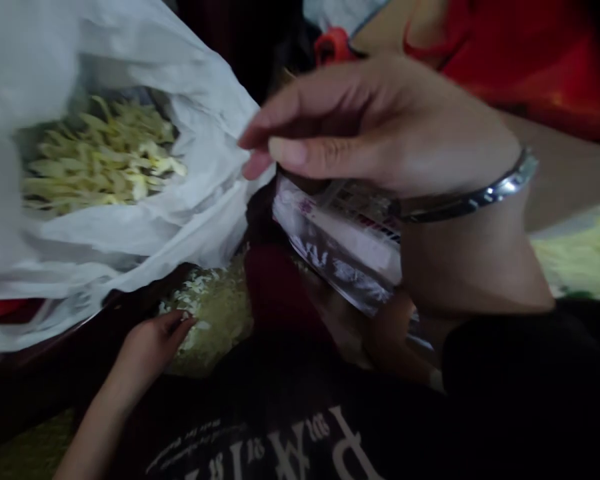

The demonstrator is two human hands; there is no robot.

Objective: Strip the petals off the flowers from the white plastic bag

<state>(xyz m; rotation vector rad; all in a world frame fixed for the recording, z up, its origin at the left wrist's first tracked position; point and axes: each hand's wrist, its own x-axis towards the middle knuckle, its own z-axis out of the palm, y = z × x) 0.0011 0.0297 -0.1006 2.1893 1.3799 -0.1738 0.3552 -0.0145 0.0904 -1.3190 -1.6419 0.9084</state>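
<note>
Large and close to the camera, my right hand (pixel 380 127), a metal bracelet on its wrist, has its thumb and fingertips closed together at the edge of a white plastic bag (pixel 200 153). The bag gapes open and holds pale yellow flower petals (pixel 110 153). At lower left, my left hand (pixel 153 343) looks much smaller. Its fingers are curled together at the edge of a heap of pale, thin shreds or petals (pixel 210 320). Whatever lies between those fingertips is too dim to make out.
A shiny printed packet (pixel 340 240) lies under my right hand. Red fabric or bag material (pixel 535 60) and a red handle-like loop (pixel 333 45) are at the top. More pale yellow bits (pixel 585 253) lie at the right edge. My black printed shirt (pixel 280 413) fills the bottom.
</note>
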